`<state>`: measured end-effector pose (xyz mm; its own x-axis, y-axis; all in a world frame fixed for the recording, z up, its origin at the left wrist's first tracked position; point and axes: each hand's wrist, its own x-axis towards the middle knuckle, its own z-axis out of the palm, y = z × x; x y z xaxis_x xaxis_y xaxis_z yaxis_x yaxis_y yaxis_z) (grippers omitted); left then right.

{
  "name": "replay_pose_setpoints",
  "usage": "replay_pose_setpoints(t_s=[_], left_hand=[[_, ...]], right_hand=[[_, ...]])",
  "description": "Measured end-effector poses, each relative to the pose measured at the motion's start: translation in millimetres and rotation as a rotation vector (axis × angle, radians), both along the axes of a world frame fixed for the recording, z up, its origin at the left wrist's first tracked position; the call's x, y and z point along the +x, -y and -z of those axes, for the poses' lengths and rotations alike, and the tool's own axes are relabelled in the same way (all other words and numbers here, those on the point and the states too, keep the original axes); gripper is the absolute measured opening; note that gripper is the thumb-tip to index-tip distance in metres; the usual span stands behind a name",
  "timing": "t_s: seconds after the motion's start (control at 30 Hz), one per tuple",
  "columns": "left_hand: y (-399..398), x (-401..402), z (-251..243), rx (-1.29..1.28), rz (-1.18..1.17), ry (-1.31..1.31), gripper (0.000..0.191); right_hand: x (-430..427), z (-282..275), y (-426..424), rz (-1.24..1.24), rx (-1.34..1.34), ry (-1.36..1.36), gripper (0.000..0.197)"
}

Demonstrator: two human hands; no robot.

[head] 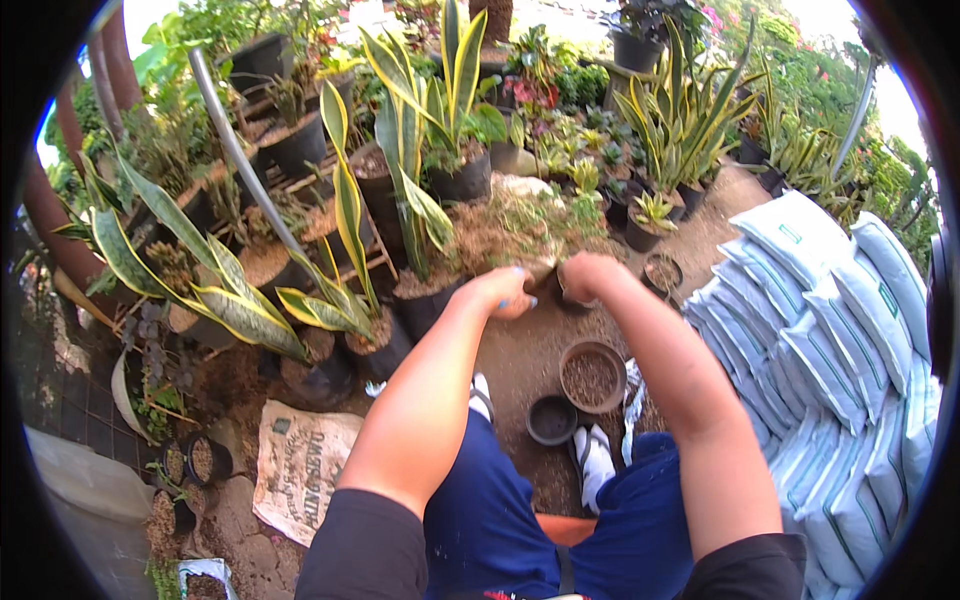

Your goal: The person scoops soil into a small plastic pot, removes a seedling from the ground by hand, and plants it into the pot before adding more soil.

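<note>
Both arms stretch forward over the bare soil. My left hand is loosely curled with its fingers apart, and nothing shows in it. Bluish spots appear at its fingertips, too small to make out. Just to its right, my right hand reaches down at a small dark pot. Its fingers are hidden, so whether they grip the pot or its contents cannot be seen. Nearer to me stand a brown plastic pot filled with coarse potting mix and a smaller black pot.
Potted snake plants crowd the left and far side. White-blue plastic sacks are stacked high at the right. A printed woven sack lies flat at the left. Small black pots stand beyond it. Dry plant debris is heaped ahead.
</note>
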<state>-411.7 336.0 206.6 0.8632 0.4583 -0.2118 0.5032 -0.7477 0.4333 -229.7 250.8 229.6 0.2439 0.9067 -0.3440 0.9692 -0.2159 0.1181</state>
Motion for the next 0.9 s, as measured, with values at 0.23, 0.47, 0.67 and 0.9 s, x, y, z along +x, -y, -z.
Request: replay_pose_setpoints(t_s=[0.23, 0.47, 0.67, 0.9], left_hand=[[-11, -9, -22, 0.03, -0.156, 0.045, 0.059], [-46, 9, -24, 0.02, -0.353, 0.164, 0.057], [-122, 47, 7, 0.012, -0.513, 0.4, 0.033], [-150, 91, 57, 0.025, -0.707, 0.822, 0.024]], right_hand=[[20, 75, -63, -0.055, 0.506, -0.27, 0.026], [37, 94, -113, -0.141, 0.715, -0.343, 0.03], [40, 97, -152, -0.228, 0.86, -0.273, 0.037], [62, 127, -172, -0.215, 0.745, -0.189, 0.037]])
